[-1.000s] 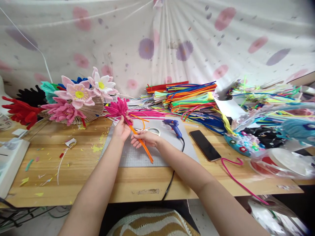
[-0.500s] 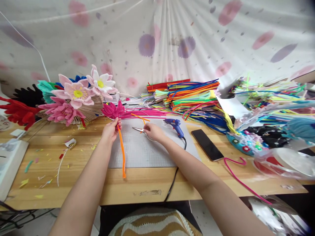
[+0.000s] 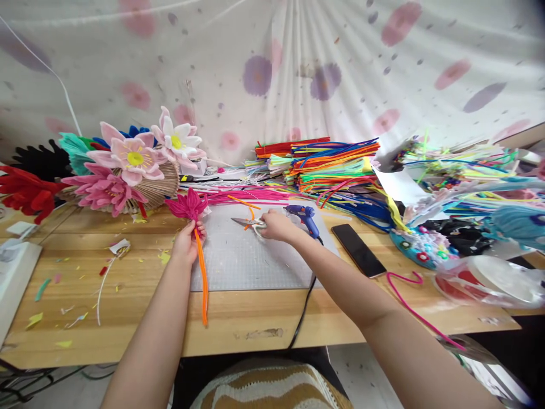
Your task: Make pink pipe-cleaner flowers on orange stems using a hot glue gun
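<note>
My left hand point(image 3: 188, 243) is closed around the base of a magenta pipe-cleaner flower point(image 3: 187, 204). Orange pipe cleaners point(image 3: 202, 284) hang down from it as a stem toward the table's front edge. Over the grey cutting mat point(image 3: 251, 261), my right hand point(image 3: 276, 225) has its fingers closed at the white handles of a pair of scissors point(image 3: 244, 221). The blades point left, and part of the handles is hidden by the fingers. Short orange pipe-cleaner pieces point(image 3: 242, 201) lie just behind the blades.
A blue glue gun point(image 3: 305, 218) lies on the mat's right, its cord running off the front edge. Beside it is a phone point(image 3: 357, 250). Finished flowers point(image 3: 131, 159) stand at left, pipe-cleaner bundles point(image 3: 332, 165) at the back. A wired power strip point(image 3: 17, 278) sits far left.
My left hand has come slightly nearer and left with the flower, and its orange stem has swung left. My right hand has shifted a little right, showing more of the scissors' handles.
</note>
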`<state>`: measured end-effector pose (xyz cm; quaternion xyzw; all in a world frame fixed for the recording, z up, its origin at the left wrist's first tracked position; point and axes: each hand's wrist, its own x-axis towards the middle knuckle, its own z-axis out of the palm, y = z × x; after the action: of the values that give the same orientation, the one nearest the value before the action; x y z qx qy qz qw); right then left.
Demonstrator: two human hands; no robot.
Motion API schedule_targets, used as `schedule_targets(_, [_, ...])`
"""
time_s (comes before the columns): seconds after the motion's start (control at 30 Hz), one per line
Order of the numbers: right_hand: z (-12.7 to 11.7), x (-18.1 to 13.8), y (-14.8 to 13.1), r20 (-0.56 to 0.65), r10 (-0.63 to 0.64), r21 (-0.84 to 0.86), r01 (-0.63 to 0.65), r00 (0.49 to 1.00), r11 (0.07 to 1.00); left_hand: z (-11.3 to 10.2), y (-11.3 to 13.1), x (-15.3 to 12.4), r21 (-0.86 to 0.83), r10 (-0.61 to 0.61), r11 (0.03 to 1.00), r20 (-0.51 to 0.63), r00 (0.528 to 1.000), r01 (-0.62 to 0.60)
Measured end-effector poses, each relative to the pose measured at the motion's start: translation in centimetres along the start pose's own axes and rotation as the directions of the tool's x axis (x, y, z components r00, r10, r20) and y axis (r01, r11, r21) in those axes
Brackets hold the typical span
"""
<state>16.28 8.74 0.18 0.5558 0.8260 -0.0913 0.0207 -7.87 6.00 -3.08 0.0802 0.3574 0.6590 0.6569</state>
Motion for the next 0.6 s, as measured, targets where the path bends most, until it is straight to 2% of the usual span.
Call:
schedule_targets(0.1, [-0.3,-0.1,0.2,-0.087,-0.087,0.021,0.089,0.992,0.996,-0.3,-0.1,0.2,0.091,0.059,0.994,0.01,0.998,-0.06])
schedule_targets(0.17, [-0.2,-0.3,0.2,-0.163,-0.178,-0.022,0.177,0.97,0.984,-0.4,-0.3,0.3,0.33,0.183,0.929,-0.025,0.983,-0.165])
schedule_targets(0.23, [0.0,-0.6,0.1,-0.211,-0.26,-0.093,0.246,0.942,0.965,-0.6,-0.5,0.1,0.666,0.337,0.706,-0.02,0.941,-0.239])
schedule_targets(0.3, [0.2,-0.8,-0.1,-0.217,-0.32,-0.147,0.293,0.922,0.945,-0.5,-0.6,-0.4,0.887,0.463,0.394,0.035,0.886,-0.241])
schedule_targets(0.37, [0.4,-0.9,-0.2,-0.209,-0.357,-0.175,0.324,0.91,0.93,-0.2,-0.8,-1.1,0.968,0.594,0.1,0.125,0.794,-0.228])
schedule_targets(0.43, [0.5,-1.0,-0.3,-0.211,-0.387,-0.18,0.354,0.898,0.918,0.5,-1.2,-1.8,0.956,0.682,-0.185,0.292,0.67,-0.228])
schedule_targets(0.47, [0.4,-1.1,-0.3,-0.214,-0.4,-0.178,0.367,0.891,0.913,0.9,-1.5,-2.1,0.918,0.658,-0.287,0.396,0.64,-0.273])
schedule_targets(0.5, [0.4,-1.1,-0.4,-0.218,-0.411,-0.176,0.379,0.885,0.909,1.3,-1.8,-2.2,0.863,0.591,-0.362,0.504,0.63,-0.352])
schedule_targets(0.57, [0.3,-1.3,-0.5,-0.224,-0.427,-0.173,0.396,0.876,0.902,1.9,-2.6,-2.3,0.753,0.421,-0.44,0.655,0.628,-0.49])
schedule_targets(0.6, [0.2,-1.4,-0.5,-0.229,-0.43,-0.173,0.398,0.873,0.901,2.2,-3.0,-2.2,0.723,0.364,-0.449,0.685,0.631,-0.525])
